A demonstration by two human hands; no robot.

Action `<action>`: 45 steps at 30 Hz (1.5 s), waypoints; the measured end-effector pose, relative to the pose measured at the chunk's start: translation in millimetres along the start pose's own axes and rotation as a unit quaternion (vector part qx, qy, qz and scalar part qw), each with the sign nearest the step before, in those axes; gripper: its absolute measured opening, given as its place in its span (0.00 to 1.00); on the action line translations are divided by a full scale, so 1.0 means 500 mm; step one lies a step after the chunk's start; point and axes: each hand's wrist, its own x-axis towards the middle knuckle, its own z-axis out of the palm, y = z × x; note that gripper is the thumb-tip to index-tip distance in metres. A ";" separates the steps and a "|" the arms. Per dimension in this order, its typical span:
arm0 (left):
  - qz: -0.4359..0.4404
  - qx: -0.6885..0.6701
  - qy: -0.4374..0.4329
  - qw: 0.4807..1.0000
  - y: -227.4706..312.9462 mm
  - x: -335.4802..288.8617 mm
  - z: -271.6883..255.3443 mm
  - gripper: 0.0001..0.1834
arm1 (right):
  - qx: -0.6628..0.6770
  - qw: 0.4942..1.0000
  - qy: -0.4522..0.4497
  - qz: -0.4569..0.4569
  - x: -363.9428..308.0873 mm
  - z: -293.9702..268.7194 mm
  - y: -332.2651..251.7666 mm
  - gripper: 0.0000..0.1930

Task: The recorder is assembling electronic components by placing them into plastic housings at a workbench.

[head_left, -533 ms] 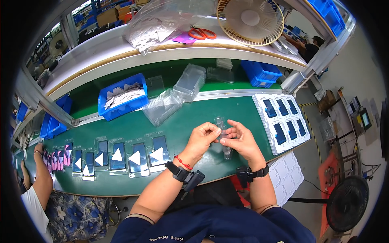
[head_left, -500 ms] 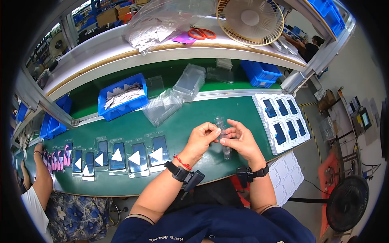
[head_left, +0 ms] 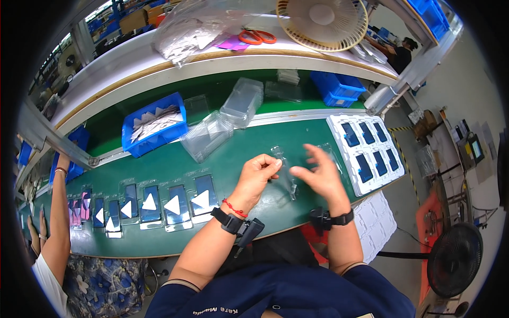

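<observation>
My left hand [head_left: 256,176] is closed in a pinch on the edge of a thin clear plastic case [head_left: 289,183], held tilted above the green table. My right hand [head_left: 321,176] is apart from it on the right, fingers spread and holding nothing. Another clear plastic edge [head_left: 333,155] shows just behind the right fingers; whether it belongs to the same case I cannot tell. To the left stands a row of dark phone-like panels [head_left: 176,205] in clear trays, several with a white triangular piece [head_left: 201,201] on top.
A white molded tray [head_left: 367,185] with several dark panels lies at the right. Stacked clear plastic trays [head_left: 208,137] and a blue bin [head_left: 155,139] of white pieces sit farther back. A co-worker's arm [head_left: 60,212] reaches in at far left. Orange scissors [head_left: 257,36] rest on the shelf.
My right hand has let go of the clear plastic case and moved right, its fingers spreading. The left hand keeps its pinch. The co-worker's arm has reached farther back toward a blue bin.
</observation>
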 end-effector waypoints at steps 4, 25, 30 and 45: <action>0.034 -0.070 -0.056 0.995 0.000 -0.005 -0.015 0.05 | 0.374 0.904 -0.170 0.120 -0.002 0.052 -0.041 0.36; 0.010 -0.137 0.017 0.990 0.023 -0.004 -0.020 0.04 | 0.440 0.866 -0.178 0.159 0.021 0.017 -0.033 0.39; 0.003 0.027 0.194 0.981 0.032 0.003 -0.036 0.07 | 0.006 0.988 -0.118 0.099 0.041 -0.005 -0.026 0.49; -0.070 0.265 0.159 0.948 0.037 -0.008 -0.027 0.26 | -0.364 0.908 -0.187 -0.093 0.535 0.031 0.019 0.38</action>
